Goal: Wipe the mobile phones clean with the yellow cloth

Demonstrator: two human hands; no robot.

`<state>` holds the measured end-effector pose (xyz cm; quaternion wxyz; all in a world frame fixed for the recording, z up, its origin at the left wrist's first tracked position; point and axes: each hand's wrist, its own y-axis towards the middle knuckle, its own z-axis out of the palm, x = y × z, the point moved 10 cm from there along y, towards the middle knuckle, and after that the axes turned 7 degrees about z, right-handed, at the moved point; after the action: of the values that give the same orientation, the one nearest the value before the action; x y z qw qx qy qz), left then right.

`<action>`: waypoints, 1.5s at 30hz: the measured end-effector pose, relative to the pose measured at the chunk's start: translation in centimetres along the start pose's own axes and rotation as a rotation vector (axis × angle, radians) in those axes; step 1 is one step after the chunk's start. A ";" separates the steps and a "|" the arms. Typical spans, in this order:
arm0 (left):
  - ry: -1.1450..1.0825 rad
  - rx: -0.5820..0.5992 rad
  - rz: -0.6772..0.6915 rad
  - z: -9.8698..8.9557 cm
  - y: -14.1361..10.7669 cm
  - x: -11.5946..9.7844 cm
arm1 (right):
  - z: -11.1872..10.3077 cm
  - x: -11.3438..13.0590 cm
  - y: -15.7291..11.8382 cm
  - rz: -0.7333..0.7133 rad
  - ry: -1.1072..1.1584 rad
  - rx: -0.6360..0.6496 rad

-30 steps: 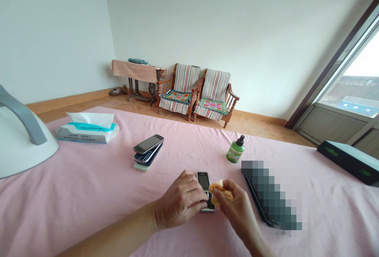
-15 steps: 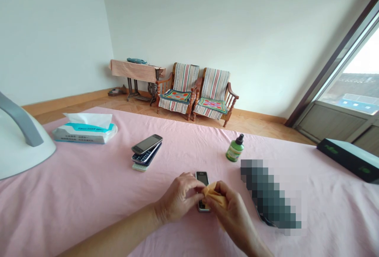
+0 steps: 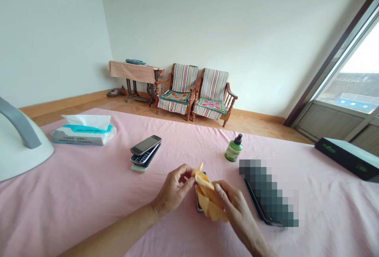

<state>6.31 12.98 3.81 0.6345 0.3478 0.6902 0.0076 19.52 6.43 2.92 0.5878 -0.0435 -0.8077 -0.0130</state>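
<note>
A crumpled yellow cloth (image 3: 211, 201) hangs between my two hands, above a small phone (image 3: 198, 205) that lies on the pink cloth-covered table. Most of the phone is hidden beneath it. My left hand (image 3: 174, 188) pinches the cloth's upper left end between thumb and fingers. From the right, my right hand (image 3: 232, 201) grips the cloth with its thumb on top. To the left of my hands is a stack of phones (image 3: 146, 150). A green bottle (image 3: 233, 149) with a black cap stands beyond my right hand.
A pixelated dark object (image 3: 268, 194) lies right of my right hand. A tissue pack (image 3: 84, 132) and a white, grey-handled object (image 3: 20, 142) are at left, a black-sided box (image 3: 343, 156) at far right. Two chairs (image 3: 194, 95) stand behind the table.
The yellow cloth has spread out from a bunch and now covers most of the phone. My left hand has moved slightly up and left, holding the cloth's end.
</note>
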 end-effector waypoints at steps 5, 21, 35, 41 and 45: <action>-0.122 0.060 -0.024 1.0 -0.3 -0.3 | 0.7 -0.9 0.6 -0.025 0.086 0.002; -0.523 0.266 -0.255 3.9 -1.0 0.3 | 0.5 0.2 0.3 -0.023 0.428 0.105; -0.496 0.129 -0.190 1.3 -0.2 0.9 | -1.6 -1.5 0.6 0.027 0.341 -0.085; -0.338 0.149 -0.103 1.0 -0.1 0.0 | -3.7 -1.8 0.4 0.082 0.364 -0.227; -0.269 0.147 -0.081 1.0 0.0 0.1 | -3.2 -2.2 0.8 0.093 0.365 -0.149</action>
<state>7.20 12.54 3.53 0.6937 0.3630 0.6112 -0.1155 23.26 6.84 1.75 0.7196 -0.1211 -0.6817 -0.0531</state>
